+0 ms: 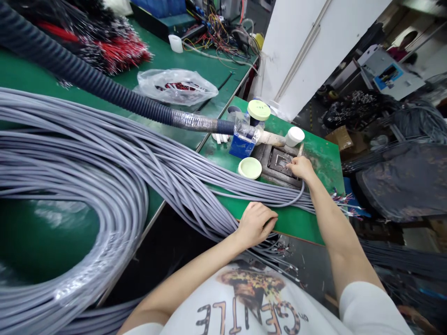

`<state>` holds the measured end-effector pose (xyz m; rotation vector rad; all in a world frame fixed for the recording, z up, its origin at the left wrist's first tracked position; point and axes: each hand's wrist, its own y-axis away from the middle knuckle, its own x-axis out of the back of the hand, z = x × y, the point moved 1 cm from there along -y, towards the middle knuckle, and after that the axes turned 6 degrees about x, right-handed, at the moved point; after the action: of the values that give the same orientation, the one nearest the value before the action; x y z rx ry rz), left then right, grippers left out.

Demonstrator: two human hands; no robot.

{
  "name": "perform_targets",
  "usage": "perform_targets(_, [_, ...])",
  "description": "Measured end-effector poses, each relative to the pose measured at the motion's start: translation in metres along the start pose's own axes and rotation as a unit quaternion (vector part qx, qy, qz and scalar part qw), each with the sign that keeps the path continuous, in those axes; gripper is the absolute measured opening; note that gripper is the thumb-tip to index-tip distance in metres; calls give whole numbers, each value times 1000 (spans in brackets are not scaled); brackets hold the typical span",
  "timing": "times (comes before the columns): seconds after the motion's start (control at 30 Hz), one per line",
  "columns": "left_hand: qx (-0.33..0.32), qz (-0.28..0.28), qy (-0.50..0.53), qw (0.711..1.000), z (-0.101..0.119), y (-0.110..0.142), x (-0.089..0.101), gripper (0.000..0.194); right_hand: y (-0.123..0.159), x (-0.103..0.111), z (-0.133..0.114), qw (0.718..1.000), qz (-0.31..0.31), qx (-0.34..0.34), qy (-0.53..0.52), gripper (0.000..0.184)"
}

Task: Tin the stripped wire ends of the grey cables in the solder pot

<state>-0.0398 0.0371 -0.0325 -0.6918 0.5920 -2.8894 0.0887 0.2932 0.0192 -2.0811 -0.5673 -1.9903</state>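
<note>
Printed white T-shirt (240, 302), left hand (256, 225) lying open on gray cables (195, 186), right hand (300, 168) curled closed against a dark metal fixture (274, 170)

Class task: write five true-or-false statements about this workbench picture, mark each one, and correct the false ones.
1. The right hand is at the dark jig. True.
2. The left hand holds the black hose. False: the hose lies up the bench, apart from that hand.
3. A clear plastic bag lies on the green bench. True.
4. The grey cables are cut into short pieces. False: they run long, in big loops.
5. A pale green lid sits beside the jig. True.
</note>
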Motion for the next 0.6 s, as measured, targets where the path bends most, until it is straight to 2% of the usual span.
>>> perform_targets(0.13, [-2,1,-8,1000,-1,1,0,15,3,7,-2,1000,16,8,-26,28])
perform_targets(0.23, [0,3,-6,1000,-1,0,-1,16,25,23,-8,997,39,25,-57,32])
perform_targets(0.3, [1,4,-6,1000,-1,0,-1,15,52,36,-17,991,57,53,-110,35])
perform_targets(0.37, [2,1,-7,1000,-1,0,-1,15,87,47,-31,962,94,95,-240,36])
perform_targets(0.43, [6,-4,0,1000,-1,0,-1,15,122,54,-47,934,123,117,-313,38])
perform_targets(0.5, [14,-3,22,1000,-1,1,-2,15,151,56,-63,920,143,118,-344,36])
perform_targets(0.6, [40,18,95,995,3,1,0,13,178,53,-81,912,145,120,-364,32])
